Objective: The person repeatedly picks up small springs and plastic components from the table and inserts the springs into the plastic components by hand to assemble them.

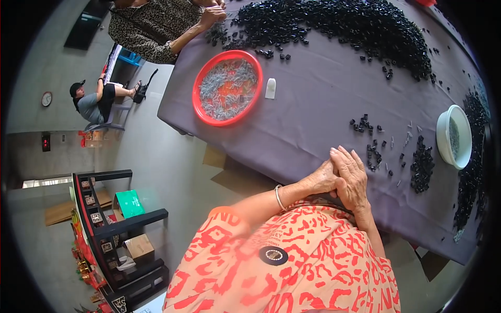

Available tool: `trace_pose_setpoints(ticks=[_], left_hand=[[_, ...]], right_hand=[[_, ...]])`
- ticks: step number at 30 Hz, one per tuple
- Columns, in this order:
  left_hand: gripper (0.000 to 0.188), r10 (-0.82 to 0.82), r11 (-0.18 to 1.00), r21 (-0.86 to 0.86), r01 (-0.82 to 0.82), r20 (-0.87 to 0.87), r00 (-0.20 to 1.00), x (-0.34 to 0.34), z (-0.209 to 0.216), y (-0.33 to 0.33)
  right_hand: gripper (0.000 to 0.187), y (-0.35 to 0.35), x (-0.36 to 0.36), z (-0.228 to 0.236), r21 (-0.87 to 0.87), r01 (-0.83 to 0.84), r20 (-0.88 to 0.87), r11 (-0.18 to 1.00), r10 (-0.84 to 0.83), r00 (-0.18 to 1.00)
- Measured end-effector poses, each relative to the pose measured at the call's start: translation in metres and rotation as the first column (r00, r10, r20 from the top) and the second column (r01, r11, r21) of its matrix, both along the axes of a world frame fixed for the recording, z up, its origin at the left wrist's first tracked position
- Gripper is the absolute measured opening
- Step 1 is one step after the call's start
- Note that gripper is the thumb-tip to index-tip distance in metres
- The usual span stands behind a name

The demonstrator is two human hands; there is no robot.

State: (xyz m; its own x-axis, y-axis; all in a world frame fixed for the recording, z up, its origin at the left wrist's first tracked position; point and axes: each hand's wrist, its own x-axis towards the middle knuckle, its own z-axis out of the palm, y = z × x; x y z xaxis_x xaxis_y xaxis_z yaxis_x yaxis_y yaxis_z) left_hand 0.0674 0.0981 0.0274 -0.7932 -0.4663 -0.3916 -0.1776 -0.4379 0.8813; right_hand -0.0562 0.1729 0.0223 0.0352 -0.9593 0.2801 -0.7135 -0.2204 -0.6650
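Observation:
My left hand (320, 180) and my right hand (353, 183) press together at the near edge of the cloth-covered table (302, 130). The right hand's fingers are stretched out, with the tips slightly apart. They lie over the left hand and hide most of its fingers; whether anything small sits between the palms cannot be seen. Just right of my hands are loose small black plastic pieces (374, 155) and a denser pile of black pieces (421, 166). A few thin clear pieces (407, 138) lie among them. Farther right, a pale green bowl (442, 136) contains small greyish pieces.
A red round tray (196, 96) of thin clear pieces stands left, beside a small white tag (270, 88). A large black heap (339, 26) covers the far side, where another person's hand (211, 16) works. A seated person (94, 104) and a dark shelf (117, 229) are at left.

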Motion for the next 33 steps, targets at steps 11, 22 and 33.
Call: trace_pose_setpoints(ticks=[11, 22, 33], left_hand=[[0.02, -0.081, 0.849, -0.523, 0.071, 0.002, 0.997, 0.002, -0.024, -0.006], [0.018, -0.036, 0.442, -0.892, 0.093, 0.086, 0.996, 0.001, -0.013, 0.033], [0.02, 0.001, 0.292, -0.954, 0.066, 0.07, 0.998, 0.009, -0.004, 0.03]], right_hand=[[0.049, -0.009, -0.002, -0.005, -0.137, 0.014, -0.018, 0.99, -0.017, 1.0], [0.015, -0.025, -0.059, 0.002, -0.334, 0.475, -0.199, 0.814, -0.553, 0.809], [0.022, -0.035, -0.054, -0.012, -0.215, 0.356, -0.34, 0.909, -0.412, 0.845]])
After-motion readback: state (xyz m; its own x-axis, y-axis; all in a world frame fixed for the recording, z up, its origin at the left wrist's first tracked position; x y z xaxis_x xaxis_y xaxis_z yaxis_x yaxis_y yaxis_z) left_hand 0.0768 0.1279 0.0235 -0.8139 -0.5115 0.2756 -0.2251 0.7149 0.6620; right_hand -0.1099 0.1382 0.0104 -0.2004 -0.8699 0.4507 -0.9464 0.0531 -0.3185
